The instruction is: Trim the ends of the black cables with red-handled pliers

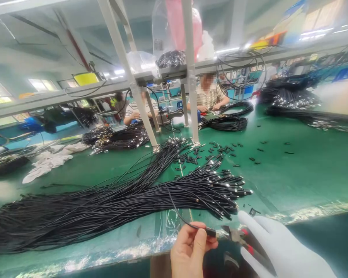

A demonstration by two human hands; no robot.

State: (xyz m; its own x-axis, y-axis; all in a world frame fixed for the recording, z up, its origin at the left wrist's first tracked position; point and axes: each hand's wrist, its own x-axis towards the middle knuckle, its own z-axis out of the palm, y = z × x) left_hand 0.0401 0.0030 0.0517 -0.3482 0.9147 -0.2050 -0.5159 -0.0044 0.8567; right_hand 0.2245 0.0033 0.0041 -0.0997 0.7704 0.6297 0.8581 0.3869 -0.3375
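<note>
Between thumb and fingers, my left hand point(191, 247) pinches the connector end of a black cable point(178, 210), near the table's front edge. Its cable runs back up into the large bundle of black cables point(127, 200). My right hand point(281, 243), in a white glove, is wrapped around a pair of cutting pliers point(239, 236) with red grips. The plier jaws point left, close to the tip of the held connector; whether they touch it I cannot tell. Metal-tipped connector ends point(229, 189) fan out at the bundle's right end.
Small black pieces point(195, 156) lie scattered behind the bundle. White shelf posts point(191, 96) rise from the green table point(295, 170). Coiled cables point(226, 121) lie farther back, where a person point(210, 96) in a striped shirt sits. White gloves point(50, 162) lie at left.
</note>
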